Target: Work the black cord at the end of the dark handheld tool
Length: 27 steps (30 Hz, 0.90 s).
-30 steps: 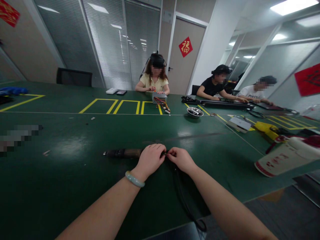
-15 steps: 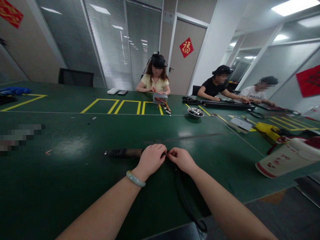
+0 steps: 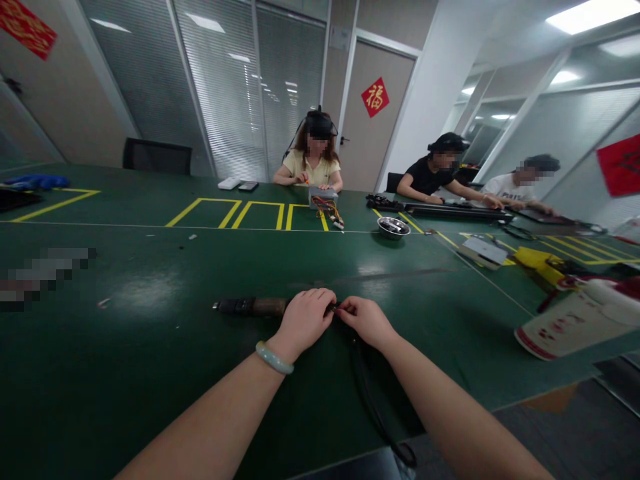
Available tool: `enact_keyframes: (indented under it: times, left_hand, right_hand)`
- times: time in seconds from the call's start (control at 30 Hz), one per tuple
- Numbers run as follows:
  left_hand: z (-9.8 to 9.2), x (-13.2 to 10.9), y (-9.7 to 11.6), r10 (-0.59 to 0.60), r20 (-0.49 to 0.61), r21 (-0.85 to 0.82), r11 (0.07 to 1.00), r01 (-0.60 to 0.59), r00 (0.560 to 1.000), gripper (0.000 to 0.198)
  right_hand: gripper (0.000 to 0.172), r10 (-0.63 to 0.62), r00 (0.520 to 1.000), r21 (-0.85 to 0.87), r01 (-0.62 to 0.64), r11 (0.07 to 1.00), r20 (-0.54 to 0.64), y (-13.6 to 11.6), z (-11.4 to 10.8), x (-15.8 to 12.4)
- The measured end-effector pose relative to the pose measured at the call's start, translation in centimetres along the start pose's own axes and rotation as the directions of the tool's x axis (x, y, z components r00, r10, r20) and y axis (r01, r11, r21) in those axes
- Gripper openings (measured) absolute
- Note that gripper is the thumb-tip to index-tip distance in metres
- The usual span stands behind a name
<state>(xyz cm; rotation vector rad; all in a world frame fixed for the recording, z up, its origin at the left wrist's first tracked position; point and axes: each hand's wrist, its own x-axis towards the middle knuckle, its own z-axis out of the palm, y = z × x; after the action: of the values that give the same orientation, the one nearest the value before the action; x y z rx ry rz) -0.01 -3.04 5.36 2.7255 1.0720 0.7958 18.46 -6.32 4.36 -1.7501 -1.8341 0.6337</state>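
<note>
A dark, slim, cylindrical hand tool (image 3: 253,307) with a brown band and a small silvery tip lies on the green, smooth-topped table (image 3: 150,373), its tip pointing left. The bare left hand (image 3: 307,317) is palm-down on the tool's right-hand part, its fingers close together and curled over the far side, clamped on the body so that this stretch is covered. A pale green, smooth, ring-shaped bangle (image 3: 274,360) circles the left wrist, on the near side of the tool.

The bare right hand (image 3: 367,320) is just beside the tool's right end, facing the left hand. Its thumb and fingertips are drawn together in a pinch, almost meeting the left fingertips; whether something sits between them is too small to tell. A black, flexible cord (image 3: 367,393) shows below the right hand and runs from near the tool's right end toward the near table edge, where it bends in a loop.

Beyond the tool and to its right stands a round, shiny metal bowl (image 3: 393,236) with small dark pieces inside. Also beyond the tool, a person in a pale yellow top (image 3: 313,167) works at a grey, box-shaped unit (image 3: 323,195) with multicoloured wires. Well to the tool's right is a white, cylindrical bottle (image 3: 565,330) with a red band round its base.
</note>
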Motion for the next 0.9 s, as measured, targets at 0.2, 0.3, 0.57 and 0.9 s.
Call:
enact_keyframes:
  times: [0.2, 0.3, 0.57, 0.9]
  left_hand:
    - [-0.12, 0.00, -0.01, 0.019, 0.002, 0.000, 1.000, -0.019, 1.000, 0.010]
    - [-0.11, -0.03, -0.01, 0.005, -0.002, -0.010, 1.000, -0.005, 1.000, 0.013]
    - [-0.06, 0.03, 0.01, -0.003, 0.009, 0.005, 1.000, 0.003, 1.000, 0.011]
    - [-0.01, 0.00, -0.03, 0.006, 0.015, 0.006, 1.000, -0.006, 1.000, 0.013]
  right_hand:
    - [0.017, -0.004, 1.000, 0.007, 0.004, 1.000, -0.003, -0.05, 0.03, -0.02]
    - [0.017, 0.004, 1.000, 0.008, -0.004, 1.000, -0.001, -0.06, 0.05, -0.03]
    - [0.017, -0.001, 1.000, 0.008, 0.001, 1.000, -0.002, -0.05, 0.06, 0.00]
    - [0.017, -0.019, 1.000, -0.011, 0.019, 1.000, -0.005, 0.10, 0.04, 0.04]
